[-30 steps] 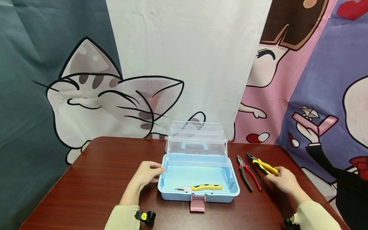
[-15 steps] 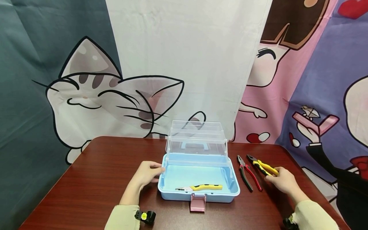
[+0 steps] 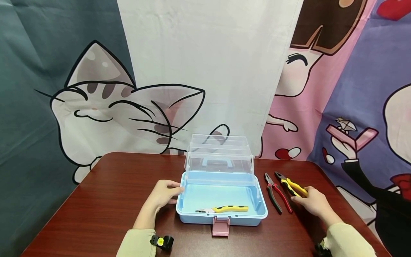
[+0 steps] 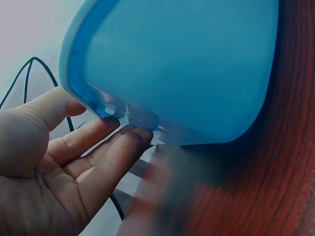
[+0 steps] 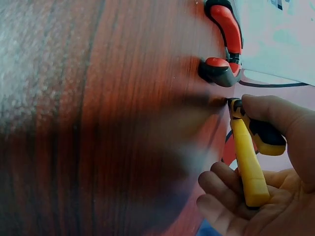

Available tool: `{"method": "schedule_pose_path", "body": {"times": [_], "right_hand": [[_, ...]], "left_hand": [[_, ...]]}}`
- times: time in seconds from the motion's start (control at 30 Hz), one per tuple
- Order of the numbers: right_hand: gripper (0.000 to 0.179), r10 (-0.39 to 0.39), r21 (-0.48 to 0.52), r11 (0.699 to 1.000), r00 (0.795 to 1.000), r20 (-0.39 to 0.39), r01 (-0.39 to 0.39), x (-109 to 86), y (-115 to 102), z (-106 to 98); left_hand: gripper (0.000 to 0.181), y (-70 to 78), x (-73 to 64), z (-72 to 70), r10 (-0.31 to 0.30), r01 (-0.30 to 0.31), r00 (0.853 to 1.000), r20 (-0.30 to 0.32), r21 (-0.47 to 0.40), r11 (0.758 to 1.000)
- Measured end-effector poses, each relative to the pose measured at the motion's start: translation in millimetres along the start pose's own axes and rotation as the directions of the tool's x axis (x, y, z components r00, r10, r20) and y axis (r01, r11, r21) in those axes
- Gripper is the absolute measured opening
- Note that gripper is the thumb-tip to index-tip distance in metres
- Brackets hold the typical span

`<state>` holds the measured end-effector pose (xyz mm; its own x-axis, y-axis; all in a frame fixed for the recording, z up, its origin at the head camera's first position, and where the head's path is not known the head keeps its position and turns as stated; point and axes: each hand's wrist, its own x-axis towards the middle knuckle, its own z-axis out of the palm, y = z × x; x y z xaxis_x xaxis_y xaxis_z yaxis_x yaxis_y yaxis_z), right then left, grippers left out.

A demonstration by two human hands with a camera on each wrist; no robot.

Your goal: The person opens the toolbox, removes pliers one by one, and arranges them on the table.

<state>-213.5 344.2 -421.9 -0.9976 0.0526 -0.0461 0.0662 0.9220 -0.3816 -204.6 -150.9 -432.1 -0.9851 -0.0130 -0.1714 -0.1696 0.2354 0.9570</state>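
Observation:
A light blue toolbox [image 3: 218,194] sits on the table with its clear lid [image 3: 221,146] raised. My left hand [image 3: 163,194] grips the box's left side, thumb at the rim and fingers against the outer wall. Inside the box, near its front, lies a yellow-handled pair of long-nose pliers [image 3: 231,209]. To the right, my right hand [image 3: 313,201] holds the yellow-and-black handles of combination pliers [image 3: 297,187], whose jaws point away to the back left. In the right wrist view, one yellow handle [image 5: 251,172] runs into the palm, with the thumb over the other.
Red-and-black pliers [image 3: 283,197] lie on the table [image 3: 128,178] between the toolbox and my right hand. A pink latch [image 3: 221,227] hangs at the box's front. Behind the table's back edge hangs a printed cloth [image 3: 224,71].
My right hand and the combination pliers in it have shifted slightly left. The left hand and the toolbox stay in place.

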Motion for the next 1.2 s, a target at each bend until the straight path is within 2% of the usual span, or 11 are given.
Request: {"method": "schedule_pose_path", "body": {"times": [0.33,0.77,1.2], "right_hand": [[0.056,0.039,0.006,0.999,0.999,0.009,-0.039,2.5,0.8,3.3],[0.04,0.041,-0.004,0.999,0.999,-0.01,-0.041,4.4,-0.3,5.5],[0.044,0.07,0.004,0.998,0.996,0.05,-0.07,2.8,-2.9,5.9]], "left_hand": [[0.027,0.2,0.6,0.4,0.003,-0.003,1.0,0.0,-0.008,1.0],[0.026,-0.8,2.2,0.8,-0.003,0.003,1.0,-0.002,-0.024,1.0],[0.026,-2.2,3.3,1.3,0.003,-0.003,1.0,-0.002,-0.017,1.0]]}}
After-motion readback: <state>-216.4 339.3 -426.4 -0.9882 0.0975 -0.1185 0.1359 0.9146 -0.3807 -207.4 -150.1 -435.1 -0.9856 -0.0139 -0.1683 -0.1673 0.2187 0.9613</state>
